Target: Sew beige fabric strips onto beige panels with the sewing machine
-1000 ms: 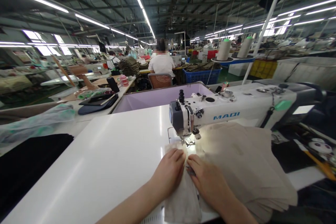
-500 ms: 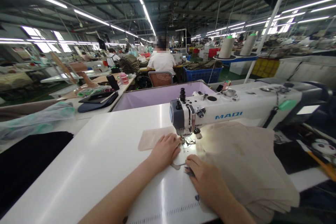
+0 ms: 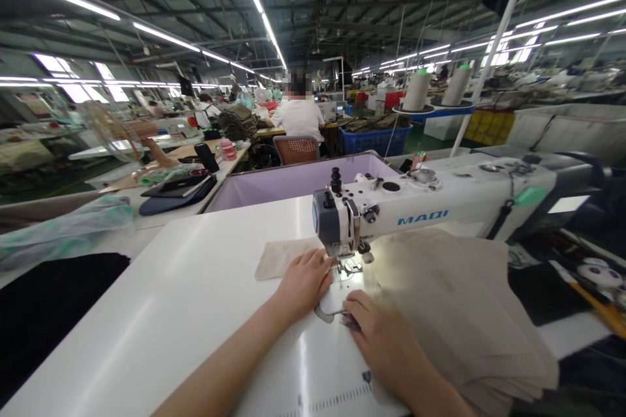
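While the left hand [image 3: 306, 280] lies over the right end of a small beige cloth piece [image 3: 276, 259], its fingers close together and bent slightly down, the right hand [image 3: 379, 326] curls around a small dark tool [image 3: 350, 322] just in front of the needle plate [image 3: 337, 296]. The cloth lies flat on the bench [image 3: 195, 300], towards its far edge and left of the needle area of the sewing machine [image 3: 420, 202]. Right of the plate, under the machine's arm, spreads a stack of beige panels [image 3: 450, 300].

The small piece looks light, soft and not fragile; it would probably slide easily on the smooth top and crease if pushed. Flat fingertips near its edge, or a light pinch at the rounded left corners, should suit it.

The left hand covers the cloth's right end, and whether the thumb pinches from below cannot be told. The tool is mostly wrapped in fingers, its kind unclear. The bench's near edge is cut off.
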`<state>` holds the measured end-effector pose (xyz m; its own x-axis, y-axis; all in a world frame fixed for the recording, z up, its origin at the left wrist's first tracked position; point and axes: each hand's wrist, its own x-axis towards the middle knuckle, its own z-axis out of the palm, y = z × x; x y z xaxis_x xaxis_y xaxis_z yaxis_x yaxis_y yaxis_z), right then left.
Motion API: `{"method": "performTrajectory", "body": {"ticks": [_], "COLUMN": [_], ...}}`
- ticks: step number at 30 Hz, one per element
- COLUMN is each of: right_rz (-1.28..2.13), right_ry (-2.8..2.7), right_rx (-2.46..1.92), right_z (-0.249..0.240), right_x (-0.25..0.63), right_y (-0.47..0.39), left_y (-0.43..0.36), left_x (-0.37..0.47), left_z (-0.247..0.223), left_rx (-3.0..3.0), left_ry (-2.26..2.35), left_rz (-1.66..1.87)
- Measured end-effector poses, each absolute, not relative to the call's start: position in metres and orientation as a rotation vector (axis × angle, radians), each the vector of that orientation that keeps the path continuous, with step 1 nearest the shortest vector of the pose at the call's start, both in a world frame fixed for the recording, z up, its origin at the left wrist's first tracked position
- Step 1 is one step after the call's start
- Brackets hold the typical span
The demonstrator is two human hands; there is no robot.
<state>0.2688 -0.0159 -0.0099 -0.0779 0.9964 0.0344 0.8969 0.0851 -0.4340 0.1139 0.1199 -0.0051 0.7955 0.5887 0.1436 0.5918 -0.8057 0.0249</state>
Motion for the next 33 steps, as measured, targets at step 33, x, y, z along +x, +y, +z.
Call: {"method": "performTrajectory", "body": {"ticks": [33], "right_rz": [0.369], "right_ry": [-2.033], "right_rx": [-1.911], "right_z": [-0.01], "right_x": [0.269], "right_y": [-0.019], "left_y": [0.084], "left_x": [0.111], "left_z": [-0.008], "left_rx": [-3.137], "left_ry": [-0.753], "left_rz": [-0.365]}}
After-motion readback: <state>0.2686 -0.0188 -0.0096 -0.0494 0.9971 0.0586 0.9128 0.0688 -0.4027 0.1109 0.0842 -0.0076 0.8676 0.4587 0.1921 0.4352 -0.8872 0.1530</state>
